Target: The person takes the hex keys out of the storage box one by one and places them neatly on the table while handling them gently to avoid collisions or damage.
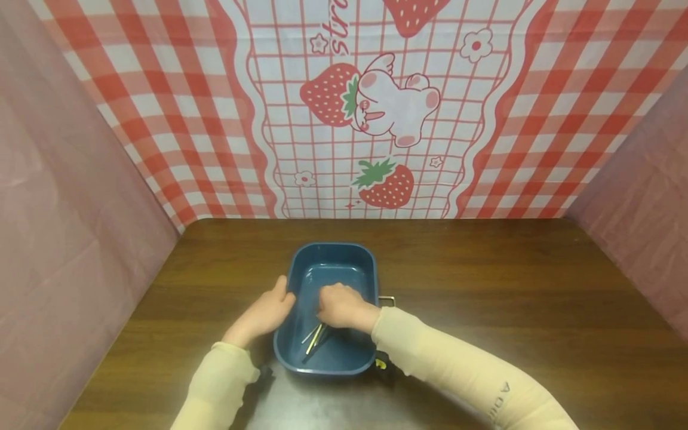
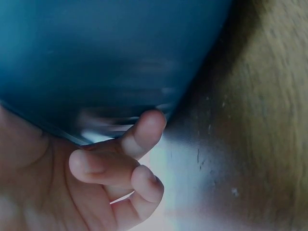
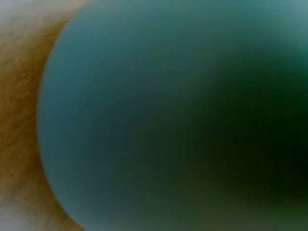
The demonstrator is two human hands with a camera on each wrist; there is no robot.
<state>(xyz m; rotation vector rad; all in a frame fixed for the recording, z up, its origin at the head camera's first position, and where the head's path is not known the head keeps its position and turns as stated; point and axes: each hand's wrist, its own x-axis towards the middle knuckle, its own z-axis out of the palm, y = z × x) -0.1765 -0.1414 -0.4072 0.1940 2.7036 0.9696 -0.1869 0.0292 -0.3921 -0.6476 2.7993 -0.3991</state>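
A deep blue rectangular pan (image 1: 328, 368) with rounded corners stands on the table. Inside it, my right hand (image 1: 344, 306) is closed around a small bundle of thin sticks (image 1: 313, 341), some gold-coloured and some dark or silvery; their ends stick out toward me, low over the pan's floor. What lies under the fist is hidden. My left hand (image 1: 267, 309) rests against the pan's left side, its fingers (image 2: 149, 130) loosely bent by the outer wall in the left wrist view. The right wrist view holds only the blurred blue pan (image 3: 120, 120) and no fingers.
A gold-coloured metal loop (image 1: 388, 298) sticks out at the pan's right side. Below it, a small black and yellow object (image 1: 381, 361) shows beside the right sleeve. The brown wooden table (image 1: 500, 286) ends at a red checked strawberry cloth (image 1: 376, 119), with pink cloth at both sides.
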